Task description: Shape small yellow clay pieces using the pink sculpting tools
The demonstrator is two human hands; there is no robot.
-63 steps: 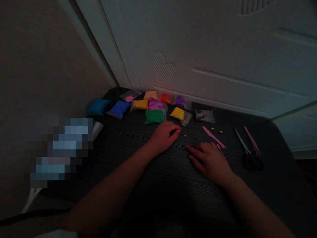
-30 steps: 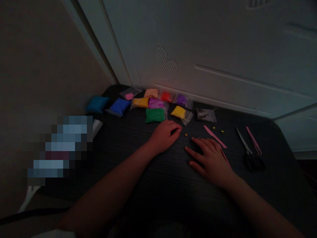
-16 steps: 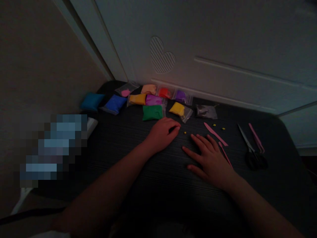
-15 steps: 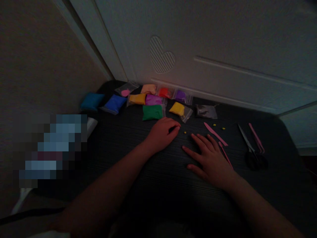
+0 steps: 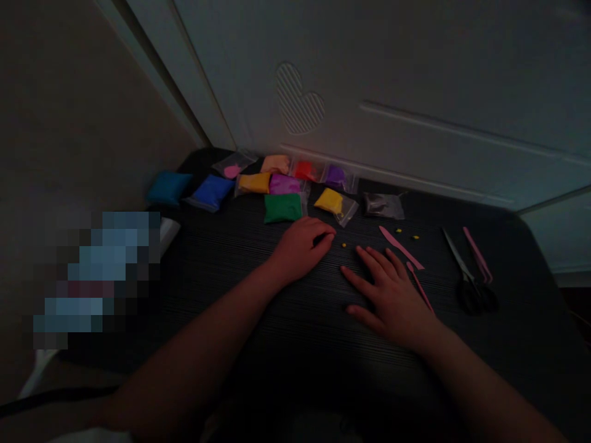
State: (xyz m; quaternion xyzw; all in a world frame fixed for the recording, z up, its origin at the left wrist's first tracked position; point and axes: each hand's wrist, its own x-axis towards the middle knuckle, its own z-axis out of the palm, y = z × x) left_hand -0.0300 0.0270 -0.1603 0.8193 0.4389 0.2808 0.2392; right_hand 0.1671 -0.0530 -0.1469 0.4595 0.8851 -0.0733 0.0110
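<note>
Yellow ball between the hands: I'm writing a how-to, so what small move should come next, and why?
Perhaps pick up the yellow ball with the right hand: it is spread open, and the ball lies loose on the table near its fingertips. The left hand looks pinched; whether it holds something, I can't tell.

Surface (image 5: 277, 326): you had dark, wood-look grain, finely lined, mostly matt.
Yellow packet (image 5: 329, 201): you saw clear, creased plastic film around a smooth filling.
Grey packet (image 5: 383, 206): the film looked glossy and wrinkled to you.
Scissors (image 5: 465, 274): your blades were metal, the handles dark, seemingly plastic.
Pink stick (image 5: 420, 287): it looked like smooth plastic to you.
Pale panel (image 5: 415, 67): you had a smooth, dull finish with a ribbed heart (image 5: 300, 101).
</note>
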